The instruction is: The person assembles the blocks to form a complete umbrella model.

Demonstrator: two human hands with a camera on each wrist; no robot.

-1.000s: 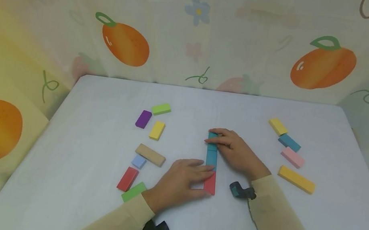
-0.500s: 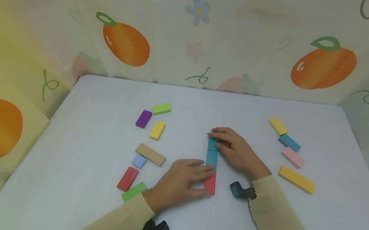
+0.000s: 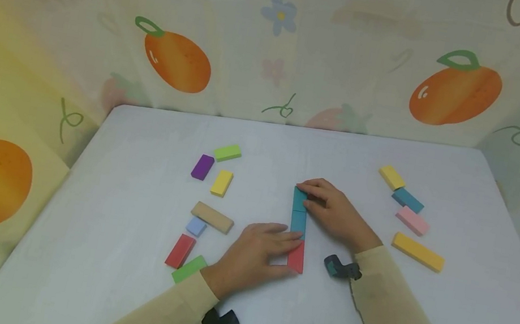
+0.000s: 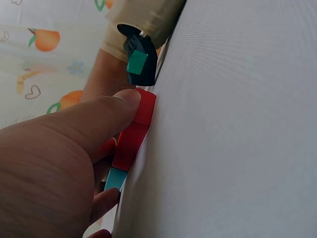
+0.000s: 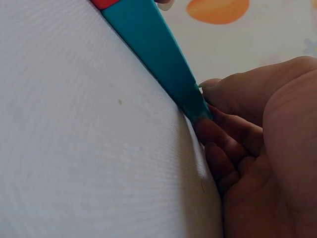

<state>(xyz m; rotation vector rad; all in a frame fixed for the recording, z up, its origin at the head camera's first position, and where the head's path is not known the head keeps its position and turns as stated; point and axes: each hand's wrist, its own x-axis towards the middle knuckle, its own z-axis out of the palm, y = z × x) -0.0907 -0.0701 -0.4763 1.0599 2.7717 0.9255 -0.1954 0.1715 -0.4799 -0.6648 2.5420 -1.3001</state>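
A straight row of blocks lies on the white table at the middle of the head view: a red block nearest, then a blue block, then a teal block at the far end. My left hand holds the red block, its thumb on the near end and fingertips by the red-blue seam. In the left wrist view the thumb presses the red block's end. My right hand pinches the teal block's far end. The right wrist view shows thumb and fingertips at the teal block's tip.
Left of the row lie several loose blocks, among them a purple block, a tan block and a red block. To the right are a pink block, a long yellow block and others. A patterned cloth hangs behind the table.
My right hand's fingers have drawn back off the top of the teal block toward its right side and far end, uncovering more of it. The left hand and the row look still.
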